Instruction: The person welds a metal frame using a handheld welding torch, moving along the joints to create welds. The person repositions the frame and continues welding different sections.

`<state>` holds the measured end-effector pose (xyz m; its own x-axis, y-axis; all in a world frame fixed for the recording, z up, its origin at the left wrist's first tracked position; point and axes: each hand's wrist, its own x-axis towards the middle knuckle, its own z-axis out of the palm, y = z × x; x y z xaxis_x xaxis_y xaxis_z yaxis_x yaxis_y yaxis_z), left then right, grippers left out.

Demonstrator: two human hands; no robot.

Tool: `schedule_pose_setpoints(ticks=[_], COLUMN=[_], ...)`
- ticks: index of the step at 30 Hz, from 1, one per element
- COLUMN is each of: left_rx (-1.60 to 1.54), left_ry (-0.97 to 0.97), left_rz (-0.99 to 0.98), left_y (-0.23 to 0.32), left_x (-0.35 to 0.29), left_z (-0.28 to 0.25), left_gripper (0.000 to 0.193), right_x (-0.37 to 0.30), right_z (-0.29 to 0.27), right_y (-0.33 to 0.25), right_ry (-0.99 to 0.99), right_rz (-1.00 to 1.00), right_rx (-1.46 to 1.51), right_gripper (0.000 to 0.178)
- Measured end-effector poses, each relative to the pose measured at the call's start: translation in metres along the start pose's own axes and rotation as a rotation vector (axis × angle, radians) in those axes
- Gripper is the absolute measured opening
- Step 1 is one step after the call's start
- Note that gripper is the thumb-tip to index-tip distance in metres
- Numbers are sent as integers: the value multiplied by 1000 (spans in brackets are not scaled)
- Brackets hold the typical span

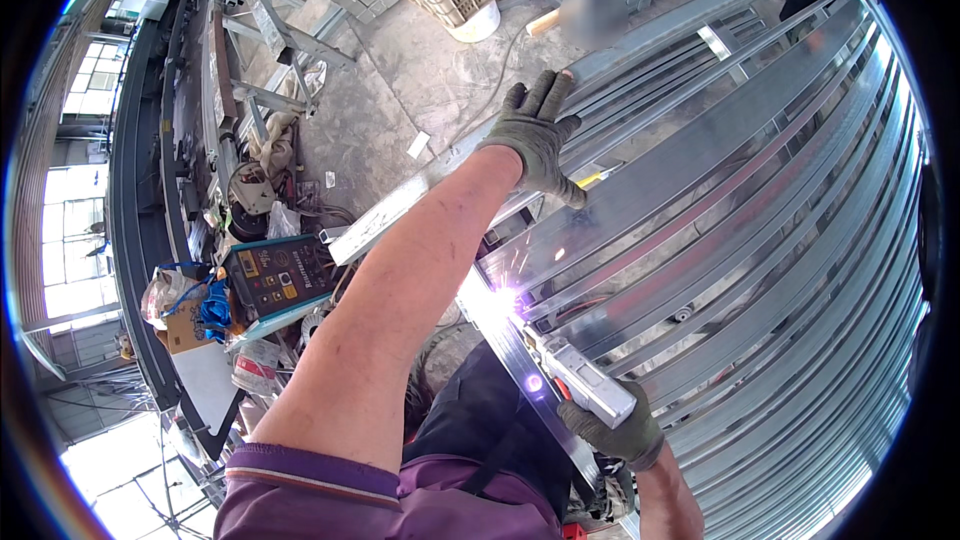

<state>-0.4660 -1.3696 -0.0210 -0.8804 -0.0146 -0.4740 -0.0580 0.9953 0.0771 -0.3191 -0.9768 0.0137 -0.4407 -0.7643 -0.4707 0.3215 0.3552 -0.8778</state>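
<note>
Sparks [505, 295] fly at the near edge of the steel frame [760, 240]. My left hand [538, 135], fingers spread, presses the long steel bar [420, 190]; my right hand [618, 430] grips the welding tool [585, 385]. I judge my bare forearm risks burns, and slipping pressure could shift the bar.

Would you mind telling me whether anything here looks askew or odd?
The long galvanised steel bar under the gloved left hand lies slanted, its end overhanging the frame's edge above the littered floor. The gloved right hand grips a grey electrode holder.
</note>
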Motion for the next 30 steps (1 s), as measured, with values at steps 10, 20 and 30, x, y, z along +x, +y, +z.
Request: schedule_pose_setpoints(ticks=[10,20,30], left_rx=[4,-28,8], left_ry=[10,1,-78], left_rz=[4,-1,1], left_y=[0,0,9], left_x=[0,-1,-12], left_z=[-3,-3,-9], left_gripper=[135,132,146], right_x=[1,-12,-117], right_z=[0,6,11], right_y=[-1,1,-2], right_ry=[23,61,378], right_rz=[-42,-80,28], right_rx=[0,-131,-314], right_gripper=[39,42,50])
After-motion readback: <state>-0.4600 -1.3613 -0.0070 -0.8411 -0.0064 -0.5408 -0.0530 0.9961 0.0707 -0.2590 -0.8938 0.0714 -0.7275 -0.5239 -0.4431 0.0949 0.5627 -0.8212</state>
